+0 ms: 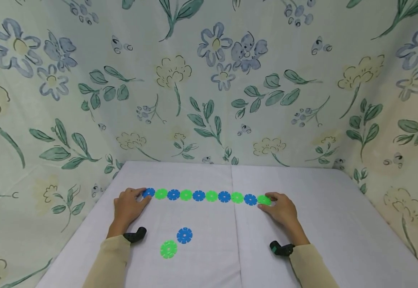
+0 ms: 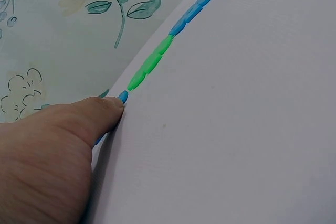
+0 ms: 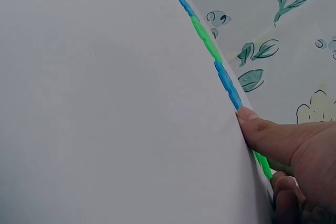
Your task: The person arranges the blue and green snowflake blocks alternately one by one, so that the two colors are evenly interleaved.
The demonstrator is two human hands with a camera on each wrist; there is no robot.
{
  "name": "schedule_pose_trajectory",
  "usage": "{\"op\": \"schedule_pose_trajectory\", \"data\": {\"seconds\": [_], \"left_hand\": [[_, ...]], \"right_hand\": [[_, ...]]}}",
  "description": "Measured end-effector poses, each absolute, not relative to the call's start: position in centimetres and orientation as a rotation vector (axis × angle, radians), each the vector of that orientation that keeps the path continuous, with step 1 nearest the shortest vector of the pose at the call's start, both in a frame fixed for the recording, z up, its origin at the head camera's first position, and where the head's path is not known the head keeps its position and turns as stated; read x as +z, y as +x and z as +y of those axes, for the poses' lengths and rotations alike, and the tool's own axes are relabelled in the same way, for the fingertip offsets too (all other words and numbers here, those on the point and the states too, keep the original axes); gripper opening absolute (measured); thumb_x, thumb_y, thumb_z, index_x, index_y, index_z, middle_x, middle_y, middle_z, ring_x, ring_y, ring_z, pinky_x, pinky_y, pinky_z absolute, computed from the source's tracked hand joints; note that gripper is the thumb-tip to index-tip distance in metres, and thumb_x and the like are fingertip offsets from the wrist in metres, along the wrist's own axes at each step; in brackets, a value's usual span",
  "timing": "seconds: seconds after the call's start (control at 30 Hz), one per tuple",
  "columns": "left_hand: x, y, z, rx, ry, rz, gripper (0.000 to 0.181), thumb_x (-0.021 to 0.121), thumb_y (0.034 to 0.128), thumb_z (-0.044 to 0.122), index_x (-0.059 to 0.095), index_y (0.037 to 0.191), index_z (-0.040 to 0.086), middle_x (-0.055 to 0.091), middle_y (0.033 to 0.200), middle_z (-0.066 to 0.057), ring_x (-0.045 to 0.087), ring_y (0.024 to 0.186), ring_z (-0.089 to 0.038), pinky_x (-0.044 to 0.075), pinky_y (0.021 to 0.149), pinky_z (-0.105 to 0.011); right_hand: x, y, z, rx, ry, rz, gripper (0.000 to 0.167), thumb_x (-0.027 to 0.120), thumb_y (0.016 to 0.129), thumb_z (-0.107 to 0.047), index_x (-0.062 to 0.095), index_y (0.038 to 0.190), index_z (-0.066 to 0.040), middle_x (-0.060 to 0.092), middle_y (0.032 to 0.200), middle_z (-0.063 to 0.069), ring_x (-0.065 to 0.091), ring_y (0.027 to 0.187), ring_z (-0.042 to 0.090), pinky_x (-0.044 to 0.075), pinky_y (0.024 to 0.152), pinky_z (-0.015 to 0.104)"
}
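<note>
A straight row of alternating blue and green notched plastic discs [image 1: 199,195] runs across the white cloth. At its left end my left hand [image 1: 127,206] grips the last blue disc [image 1: 149,193] between thumb and fingers. The left wrist view shows the thumb [image 2: 113,109] against that disc's edge; the other fingers are hidden there. My right hand [image 1: 283,209] holds the green disc [image 1: 264,200] at the opposite end. In the right wrist view, the thumb [image 3: 254,124] lies on the near side of the row, with curled fingers beyond the green disc.
Nearer to me, a loose blue disc [image 1: 184,235] and a loose green disc [image 1: 168,249] lie on the white-covered table [image 1: 209,268], between the forearms. Behind the table hangs a floral curtain [image 1: 209,120], which also flanks both sides. Each wrist wears a black camera mount [image 1: 135,235].
</note>
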State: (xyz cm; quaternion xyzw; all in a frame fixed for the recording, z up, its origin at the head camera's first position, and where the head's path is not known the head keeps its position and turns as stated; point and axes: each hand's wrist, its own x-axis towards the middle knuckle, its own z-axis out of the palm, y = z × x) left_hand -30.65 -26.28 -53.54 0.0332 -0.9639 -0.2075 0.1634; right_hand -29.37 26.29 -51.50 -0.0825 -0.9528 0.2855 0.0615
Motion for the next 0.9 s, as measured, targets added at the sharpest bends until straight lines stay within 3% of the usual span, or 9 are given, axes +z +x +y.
{"op": "schedule_pose_trajectory", "data": {"seconds": [0.3, 0.9], "left_hand": [[-53.66, -30.79, -26.3, -0.59, 0.101, -2.756, 0.052, 0.066, 0.0932, 0.047, 0.064, 0.135, 0.017, 0.063, 0.124, -0.02, 0.057, 0.112, -0.04, 0.037, 0.085, -0.054], [-53.73, -30.9, -26.45, -0.605, 0.089, -2.762, 0.052, 0.066, 0.0937, 0.048, 0.064, 0.135, 0.017, 0.063, 0.125, -0.018, 0.056, 0.113, -0.039, 0.036, 0.086, -0.054]], "right_hand": [[-50.99, -29.22, 26.25, 0.912, -0.259, -2.905, 0.066, 0.084, 0.08, -0.037, 0.061, 0.135, -0.007, 0.06, 0.134, 0.023, 0.054, 0.125, 0.044, 0.044, 0.099, 0.058], [-51.59, -29.38, 26.13, 0.864, -0.283, -2.887, 0.065, 0.084, 0.081, -0.037, 0.061, 0.135, -0.009, 0.061, 0.129, 0.023, 0.057, 0.117, 0.041, 0.047, 0.092, 0.055]]}}
